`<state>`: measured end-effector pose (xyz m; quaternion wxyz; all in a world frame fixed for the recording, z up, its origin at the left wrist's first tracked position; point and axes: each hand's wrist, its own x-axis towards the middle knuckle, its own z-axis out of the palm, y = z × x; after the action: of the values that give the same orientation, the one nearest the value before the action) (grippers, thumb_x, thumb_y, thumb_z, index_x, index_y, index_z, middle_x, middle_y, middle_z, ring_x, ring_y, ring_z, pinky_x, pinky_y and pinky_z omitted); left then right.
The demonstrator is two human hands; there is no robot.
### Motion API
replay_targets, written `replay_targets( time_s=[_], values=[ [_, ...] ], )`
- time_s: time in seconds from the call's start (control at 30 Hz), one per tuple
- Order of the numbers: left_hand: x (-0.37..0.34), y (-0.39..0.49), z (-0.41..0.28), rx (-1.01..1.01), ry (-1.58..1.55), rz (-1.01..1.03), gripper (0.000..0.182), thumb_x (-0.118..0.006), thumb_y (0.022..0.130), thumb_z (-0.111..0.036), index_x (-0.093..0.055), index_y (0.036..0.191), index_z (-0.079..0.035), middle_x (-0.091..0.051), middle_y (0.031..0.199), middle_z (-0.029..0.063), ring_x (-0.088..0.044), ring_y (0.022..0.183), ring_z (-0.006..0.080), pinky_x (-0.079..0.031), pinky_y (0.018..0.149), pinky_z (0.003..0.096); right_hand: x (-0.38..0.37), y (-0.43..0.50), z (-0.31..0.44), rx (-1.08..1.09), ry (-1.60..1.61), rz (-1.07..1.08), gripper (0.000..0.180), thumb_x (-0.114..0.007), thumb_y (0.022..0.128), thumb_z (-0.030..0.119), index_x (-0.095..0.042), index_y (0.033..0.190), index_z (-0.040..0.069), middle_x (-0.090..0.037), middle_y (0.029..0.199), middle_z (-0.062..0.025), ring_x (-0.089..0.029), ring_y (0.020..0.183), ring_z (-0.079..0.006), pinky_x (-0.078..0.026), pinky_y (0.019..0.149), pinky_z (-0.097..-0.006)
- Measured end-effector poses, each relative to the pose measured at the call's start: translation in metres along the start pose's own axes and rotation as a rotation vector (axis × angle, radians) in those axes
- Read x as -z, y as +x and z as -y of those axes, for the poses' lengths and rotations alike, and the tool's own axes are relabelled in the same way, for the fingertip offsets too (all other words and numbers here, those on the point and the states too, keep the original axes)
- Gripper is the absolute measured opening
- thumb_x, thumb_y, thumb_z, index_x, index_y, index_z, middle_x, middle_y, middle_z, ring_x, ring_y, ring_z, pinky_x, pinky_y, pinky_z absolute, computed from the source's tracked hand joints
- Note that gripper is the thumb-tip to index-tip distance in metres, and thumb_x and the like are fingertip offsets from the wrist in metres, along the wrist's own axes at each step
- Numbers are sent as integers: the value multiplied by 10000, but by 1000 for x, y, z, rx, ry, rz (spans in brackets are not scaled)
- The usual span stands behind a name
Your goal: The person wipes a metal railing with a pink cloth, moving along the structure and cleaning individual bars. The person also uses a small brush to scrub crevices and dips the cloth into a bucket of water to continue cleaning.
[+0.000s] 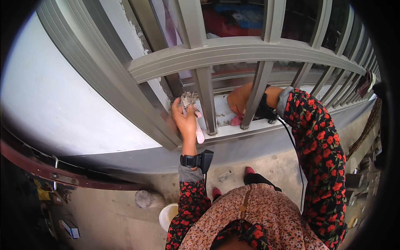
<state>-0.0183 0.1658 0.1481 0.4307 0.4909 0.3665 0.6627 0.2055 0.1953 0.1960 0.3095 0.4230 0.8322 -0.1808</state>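
My left hand (185,121) grips a brush with a pink handle (200,133) and worn, greyish bristles (188,98), held upright in the gap beside the window frame. Through the metal bars, my right hand (239,97) presses a pink cloth (236,120) onto the white window sill (222,109). Dark dirt specks mark the sill around the cloth. One upright bar (205,100) stands between my two hands; another bar (258,92) crosses in front of my right hand and hides part of it.
A horizontal rail (243,51) runs above both hands. From my right wrist hangs a black cable (293,142). A white wall (72,93) and a maroon door edge (93,184) lie to the left. Below are a round stump-like block (144,199) and a white bucket (164,217).
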Motion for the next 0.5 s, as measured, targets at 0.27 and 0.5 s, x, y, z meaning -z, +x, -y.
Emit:
replay_targets(
  time_s=[0.27,0.5],
  values=[
    [1,-35,-23,-19,-84,46,442,-502,869,16,-327,1275,20,-583,944,107,-550,793,112,-445,682,223,41,28,-6,140,848,-352,259,-749,604,114,-676,852,93,-600,670,27,-526,607,-92,-426,523,-231],
    [1,-55,-26,-64,-48,13,454,-482,879,0,-305,1297,20,-578,942,112,-550,800,121,-446,696,228,31,46,18,483,691,-596,307,-752,642,156,-654,910,45,-659,781,-74,-595,711,-137,-471,617,-282]
  ],
)
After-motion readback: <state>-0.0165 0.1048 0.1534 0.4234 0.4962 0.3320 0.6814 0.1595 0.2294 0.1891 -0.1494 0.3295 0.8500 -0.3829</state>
